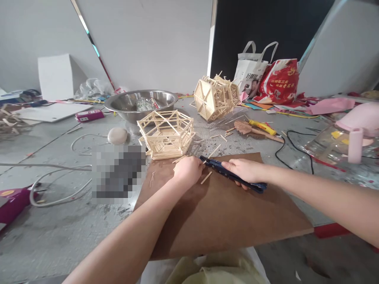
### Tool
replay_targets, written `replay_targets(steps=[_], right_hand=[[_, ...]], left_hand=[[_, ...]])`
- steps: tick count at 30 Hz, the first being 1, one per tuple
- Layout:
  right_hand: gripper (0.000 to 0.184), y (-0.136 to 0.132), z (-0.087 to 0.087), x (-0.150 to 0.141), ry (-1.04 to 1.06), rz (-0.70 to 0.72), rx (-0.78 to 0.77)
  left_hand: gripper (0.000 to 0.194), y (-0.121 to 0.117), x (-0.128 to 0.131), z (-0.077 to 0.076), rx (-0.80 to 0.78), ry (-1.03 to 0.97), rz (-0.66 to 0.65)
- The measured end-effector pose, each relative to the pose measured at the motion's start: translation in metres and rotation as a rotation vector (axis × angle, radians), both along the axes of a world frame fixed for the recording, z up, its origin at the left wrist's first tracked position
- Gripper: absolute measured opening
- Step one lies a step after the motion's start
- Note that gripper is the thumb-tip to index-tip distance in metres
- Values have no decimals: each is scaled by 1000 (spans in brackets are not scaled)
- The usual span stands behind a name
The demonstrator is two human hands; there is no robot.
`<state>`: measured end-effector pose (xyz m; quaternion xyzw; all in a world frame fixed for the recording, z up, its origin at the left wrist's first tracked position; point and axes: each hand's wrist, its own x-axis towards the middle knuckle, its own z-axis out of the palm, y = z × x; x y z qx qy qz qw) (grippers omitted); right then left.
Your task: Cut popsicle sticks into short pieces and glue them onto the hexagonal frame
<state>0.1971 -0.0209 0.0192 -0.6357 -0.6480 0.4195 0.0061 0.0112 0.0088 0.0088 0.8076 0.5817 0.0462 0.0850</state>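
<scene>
Two hands hold a blue tool [217, 166] and a stick [214, 151] above the brown board [231, 225].

From where I stand, the right hand [243, 170] is closed around the tool, whose tip points toward the left hand [188, 170]. The left hand is narrow, its fingers pinching the stick beside this tip. A second stick [206, 178] is near them, over the board. At the board's far edge stands a wooden frame [168, 141], and behind it a bowl [121, 107].
</scene>
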Motion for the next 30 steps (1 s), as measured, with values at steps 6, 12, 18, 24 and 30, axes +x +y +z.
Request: replay_targets(steps=[6, 12, 18, 24, 30], right_hand=[[55, 3, 6, -6, 42, -53, -171], [61, 0, 12, -20, -197, -117, -9], [72, 2, 7, -24, -354, -106, 44], [69, 0, 5, -23, -385, -103, 133], [68, -5, 5, -24, -406, -113, 243]], left_hand=[[30, -2, 3, 1, 35, 58, -16], [32, -2, 3, 1, 44, 74, -15], [31, -3, 4, 4, 31, 88, -14], [27, -4, 5, 4, 78, 101, -38], [26, -5, 5, 4, 93, 100, -43]])
